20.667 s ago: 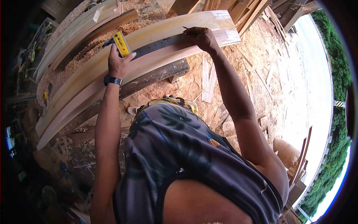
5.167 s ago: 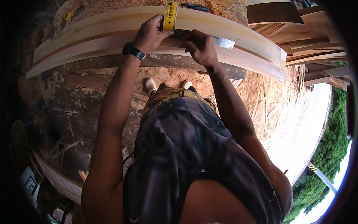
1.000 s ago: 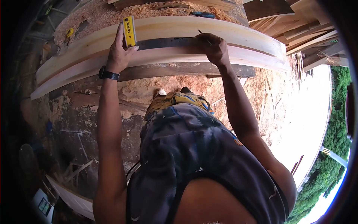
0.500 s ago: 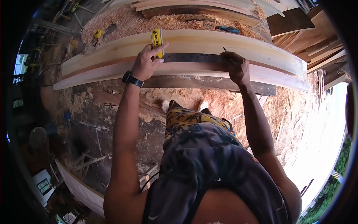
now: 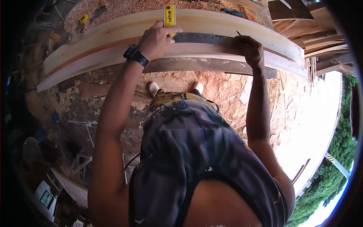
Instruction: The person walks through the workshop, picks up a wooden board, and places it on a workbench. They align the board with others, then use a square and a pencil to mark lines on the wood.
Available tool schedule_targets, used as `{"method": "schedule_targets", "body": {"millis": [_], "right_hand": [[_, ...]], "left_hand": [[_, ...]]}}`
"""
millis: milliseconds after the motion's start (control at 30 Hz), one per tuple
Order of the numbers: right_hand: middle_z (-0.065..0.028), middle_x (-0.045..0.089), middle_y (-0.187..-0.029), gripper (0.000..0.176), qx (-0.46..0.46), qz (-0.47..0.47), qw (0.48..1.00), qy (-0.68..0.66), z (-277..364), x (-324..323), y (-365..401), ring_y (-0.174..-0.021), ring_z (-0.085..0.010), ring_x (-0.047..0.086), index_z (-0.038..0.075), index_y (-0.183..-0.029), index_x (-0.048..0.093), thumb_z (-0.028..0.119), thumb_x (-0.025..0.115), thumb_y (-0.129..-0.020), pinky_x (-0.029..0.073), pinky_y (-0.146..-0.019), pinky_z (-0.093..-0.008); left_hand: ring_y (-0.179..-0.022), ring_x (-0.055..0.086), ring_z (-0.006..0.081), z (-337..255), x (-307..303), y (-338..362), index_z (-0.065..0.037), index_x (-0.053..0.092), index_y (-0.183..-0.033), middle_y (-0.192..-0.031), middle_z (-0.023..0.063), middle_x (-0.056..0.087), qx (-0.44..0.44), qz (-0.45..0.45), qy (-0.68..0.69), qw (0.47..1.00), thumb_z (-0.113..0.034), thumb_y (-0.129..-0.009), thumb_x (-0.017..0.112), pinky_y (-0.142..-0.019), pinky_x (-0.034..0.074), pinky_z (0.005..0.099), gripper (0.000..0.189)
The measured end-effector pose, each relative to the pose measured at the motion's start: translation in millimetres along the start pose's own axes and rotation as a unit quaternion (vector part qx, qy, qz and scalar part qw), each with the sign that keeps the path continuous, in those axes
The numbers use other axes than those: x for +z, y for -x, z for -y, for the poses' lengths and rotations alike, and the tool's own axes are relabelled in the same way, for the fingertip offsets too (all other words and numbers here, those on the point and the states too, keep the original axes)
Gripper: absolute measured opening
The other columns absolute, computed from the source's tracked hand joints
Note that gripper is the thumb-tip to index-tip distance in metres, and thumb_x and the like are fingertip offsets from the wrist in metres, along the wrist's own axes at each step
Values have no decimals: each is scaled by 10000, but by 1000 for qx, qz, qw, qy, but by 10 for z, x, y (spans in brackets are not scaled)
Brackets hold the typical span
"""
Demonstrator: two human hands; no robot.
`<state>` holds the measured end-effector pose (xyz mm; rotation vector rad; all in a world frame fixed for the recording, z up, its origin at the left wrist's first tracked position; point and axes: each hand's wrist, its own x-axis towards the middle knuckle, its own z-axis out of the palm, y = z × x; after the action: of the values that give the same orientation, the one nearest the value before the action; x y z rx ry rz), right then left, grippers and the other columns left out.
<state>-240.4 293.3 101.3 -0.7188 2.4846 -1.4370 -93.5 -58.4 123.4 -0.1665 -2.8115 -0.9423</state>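
Observation:
A square with a yellow handle [image 5: 169, 19] and a dark metal blade [image 5: 200, 38] lies on a long pale plank [image 5: 113, 28]. My left hand [image 5: 157, 41], below a black watch, is closed on the square near the joint of handle and blade, its index finger reaching over the handle. At the blade's far end my right hand [image 5: 249, 49] is closed around a thin dark pencil [image 5: 238, 33], whose tip points up and left. A second pinkish plank [image 5: 189, 50] runs along the near side.
Wood shavings [image 5: 121, 11] lie beyond the planks, with a yellow tape measure [image 5: 83, 18] and a blue-and-black tool [image 5: 232, 12] on them. Cut boards [image 5: 325, 45] are stacked at the right. Shavings cover the ground around my feet.
The view has shifted, so the planks and square sit higher in the picture. Both hands keep their hold on the square and the pencil.

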Motion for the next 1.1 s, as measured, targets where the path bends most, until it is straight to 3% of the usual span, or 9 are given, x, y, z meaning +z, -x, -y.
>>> {"method": "schedule_targets", "body": {"millis": [300,567,667,800,933,967,1000,1067,1100], "right_hand": [[-59,749,-964,184,-7,-16,1000,9,-23,4,25,-908,-122,682,25,-1080,728,106,647,-935,540,-849,-280],[-59,747,-1000,201,-34,4,999,-34,-94,-48,53,-953,-120,677,35,-1099,722,85,646,-921,534,-865,-271],[-65,747,-1016,210,-36,6,999,24,-26,-60,56,-957,-124,679,38,-1112,717,68,636,-920,535,-867,-270],[-75,752,-1019,203,-40,17,999,2,17,-45,33,-953,-123,681,19,-1117,712,92,629,-947,530,-875,-268],[-85,767,-955,336,-94,-166,981,-22,353,84,-13,-941,-117,680,-10,-1104,714,289,586,-1020,523,-869,-272],[-102,758,-871,403,-98,-177,979,-34,456,112,-16,-856,-142,691,-24,-1067,720,343,557,-1032,543,-794,-298],[-115,731,-784,456,-90,-52,987,-124,603,120,27,-737,-165,684,-49,-1009,718,368,537,-1037,547,-700,-314],[-117,711,-755,436,-87,63,976,-189,690,379,42,-642,-173,659,-73,-999,692,341,559,-1031,535,-633,-311],[-118,714,-768,378,-110,75,972,-196,752,574,57,-650,-168,665,-68,-1004,681,296,580,-1022,535,-634,-299]], "left_hand": [[-896,646,313,-11,0,5,-189,707,-1197,-978,143,617,26,-1,-35,999,-59,-801,735,-822,548,417,418],[-883,659,319,-49,67,105,-158,723,-1174,-990,155,618,57,-79,-1,995,-2,-811,712,-779,571,404,395],[-892,660,320,-85,41,100,-156,726,-1172,-995,154,619,39,-67,4,997,5,-804,719,-786,570,406,402],[-891,660,318,-76,84,94,-162,725,-1175,-996,152,623,30,-76,0,997,11,-800,724,-794,568,405,413],[-897,659,316,-55,107,99,-168,725,-1174,-996,149,631,25,-84,3,996,20,-801,723,-804,566,406,418],[-899,659,316,-60,116,100,-168,724,-1174,-995,147,633,26,-83,9,996,24,-799,725,-806,566,406,422],[-899,659,316,-89,130,94,-168,724,-1174,-995,147,633,27,-81,11,996,24,-799,725,-806,566,406,422],[-896,659,313,-80,109,89,-165,722,-1173,-995,141,633,13,-78,-3,997,26,-789,736,-804,564,410,429],[-896,659,313,-86,112,83,-165,722,-1173,-995,141,633,14,-78,-2,997,26,-789,736,-804,564,410,429]]}}
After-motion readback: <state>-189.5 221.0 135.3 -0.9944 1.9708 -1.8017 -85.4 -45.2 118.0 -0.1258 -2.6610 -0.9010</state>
